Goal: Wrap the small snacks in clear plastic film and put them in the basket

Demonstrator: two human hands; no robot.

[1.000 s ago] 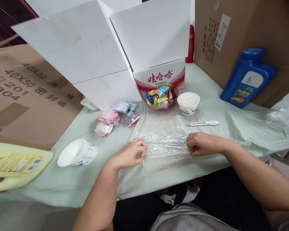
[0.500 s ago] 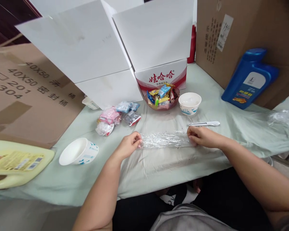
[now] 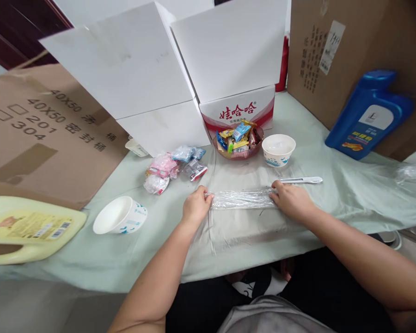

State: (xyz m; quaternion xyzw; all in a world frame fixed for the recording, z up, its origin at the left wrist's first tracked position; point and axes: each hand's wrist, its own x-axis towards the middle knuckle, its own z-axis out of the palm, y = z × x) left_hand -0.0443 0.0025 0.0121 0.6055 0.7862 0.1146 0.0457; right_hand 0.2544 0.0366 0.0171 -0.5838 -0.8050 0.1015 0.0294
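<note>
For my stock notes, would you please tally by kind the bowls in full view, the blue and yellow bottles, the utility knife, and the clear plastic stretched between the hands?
Paper bowls: 2 (left bowl, right bowl)
Pink bowl: 1
Bottles: 2 (blue bottle, yellow bottle)
Utility knife: 1
Clear plastic: 1
Total: 7

We observe diffuse, moderately bright illumination with soft shadows. We note fine specular glints along the plastic film [image 3: 242,200]. The right-hand cardboard box [image 3: 336,92] reads dimmer, and the upper right corner falls dark. We find wide-angle stretching toward the edges. The clear plastic [image 3: 414,173] at far right appears soft, possibly blurred.
</note>
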